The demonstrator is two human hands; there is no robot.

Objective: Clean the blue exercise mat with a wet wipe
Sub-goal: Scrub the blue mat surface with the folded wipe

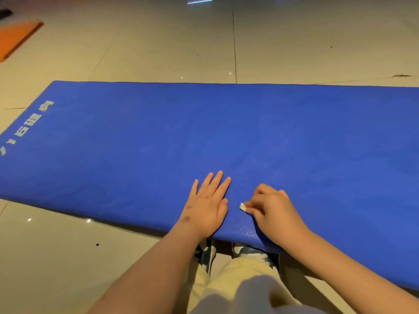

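Note:
The blue exercise mat (204,132) lies flat across the tiled floor, with pale printed characters at its left end. My left hand (209,203) rests flat on the mat near its front edge, fingers straight and spread. Just to its right, my right hand (272,211) has its fingers curled round a small white wet wipe (243,206), pressing it onto the mat. Only a small corner of the wipe shows past the fingertips.
Glossy beige floor tiles (158,41) surround the mat. An orange mat (15,37) lies at the far left. My knees in pale trousers (238,279) and my shoes (206,252) sit at the mat's front edge, which lifts slightly over them.

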